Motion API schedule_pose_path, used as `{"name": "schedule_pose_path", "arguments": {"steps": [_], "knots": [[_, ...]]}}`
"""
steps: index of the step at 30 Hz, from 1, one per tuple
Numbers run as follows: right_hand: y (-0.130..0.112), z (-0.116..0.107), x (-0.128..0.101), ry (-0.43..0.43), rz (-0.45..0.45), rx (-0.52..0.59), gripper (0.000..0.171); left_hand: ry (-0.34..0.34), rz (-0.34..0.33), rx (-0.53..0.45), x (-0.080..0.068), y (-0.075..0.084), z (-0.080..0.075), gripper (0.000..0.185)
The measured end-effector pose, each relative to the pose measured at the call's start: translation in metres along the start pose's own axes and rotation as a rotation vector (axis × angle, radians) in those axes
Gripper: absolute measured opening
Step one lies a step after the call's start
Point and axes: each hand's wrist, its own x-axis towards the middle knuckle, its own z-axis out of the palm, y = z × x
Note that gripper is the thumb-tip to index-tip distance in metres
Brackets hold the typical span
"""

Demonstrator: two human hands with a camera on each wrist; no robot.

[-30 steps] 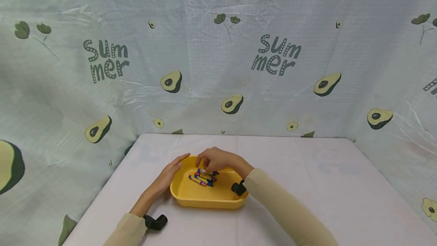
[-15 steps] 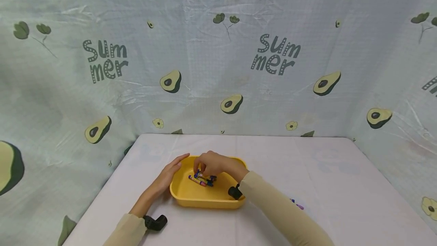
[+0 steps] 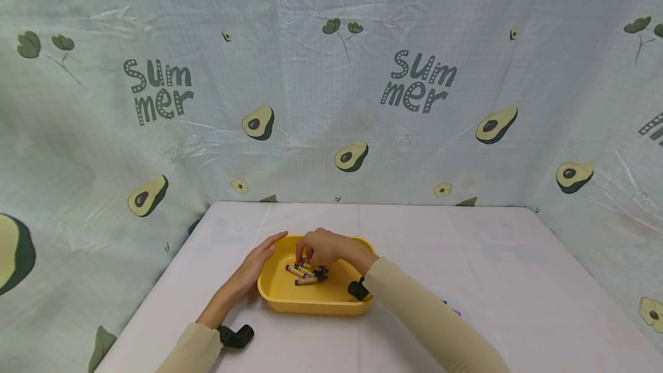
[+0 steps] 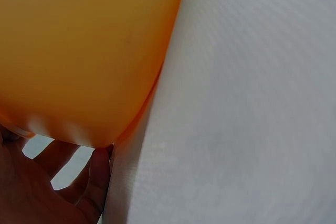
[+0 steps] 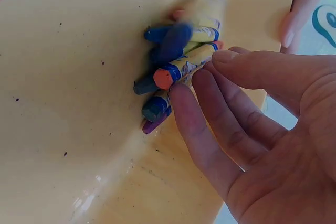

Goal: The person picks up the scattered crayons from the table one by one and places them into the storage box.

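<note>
Lying in a loose heap on the floor of a yellow tray point(image 3: 290, 303), the crayons point(image 3: 305, 273) sat toward its far left part — several wrapped sticks, blue, orange and purple tips showing in the right wrist view point(image 5: 173, 74). The right hand point(image 3: 325, 246) reached into the tray from the right, its fingers point(image 5: 210, 114) extended and only slightly bent, the tips touching the side of the heap; they lay against the crayons rather than curling round any one of them, so the hand was released, holding nothing. The left hand point(image 3: 257, 263) rested against the outside of the tray's left wall with fingers straight, its fingertip at the far left corner of the rim — flat contact, no clenching. In the left wrist view the tray's wall point(image 4: 89, 51) filled the upper left, with that hand's fingers point(image 4: 97, 177) just beneath its lower edge. The tray stood on a pale desk point(image 3: 492, 258), near its front middle. Both forearms wore beige sleeves point(image 3: 425, 315), each with a small black camera at the wrist. A small purple and blue bit point(image 3: 452, 308) peeked out on the desk just beyond the right sleeve. Behind the desk hung a light cloth point(image 3: 331, 73) printed with avocados and the word "summer".
</note>
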Motion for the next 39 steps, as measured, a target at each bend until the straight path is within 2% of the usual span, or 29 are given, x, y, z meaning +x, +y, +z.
{"name": "schedule_pose_path", "arguments": {"steps": [8, 16, 19, 24, 32, 39], "knots": [[0.001, -0.009, -0.011, -0.006, -0.016, 0.088, 0.026, 0.001, 0.004, 0.007, 0.0, 0.0, 0.0, 0.05], [0.01, -0.02, -0.033, 0.025, -0.059, 0.173, 0.03, -0.001, 0.002, 0.001, 0.001, -0.001, 0.0, 0.049], [0.016, -0.026, -0.045, 0.041, -0.078, 0.205, 0.029, -0.001, -0.002, -0.001, 0.001, -0.002, 0.001, 0.049], [0.026, -0.033, -0.066, 0.076, -0.096, 0.195, 0.029, -0.004, 0.007, -0.004, 0.001, -0.002, 0.0, 0.049], [0.055, -0.031, -0.103, 0.127, -0.07, 0.207, 0.029, -0.006, 0.002, -0.023, -0.001, 0.0, 0.0, 0.049], [0.081, -0.032, -0.145, 0.199, -0.019, 0.247, 0.03, -0.009, 0.004, -0.025, -0.001, -0.001, -0.001, 0.049]]}}
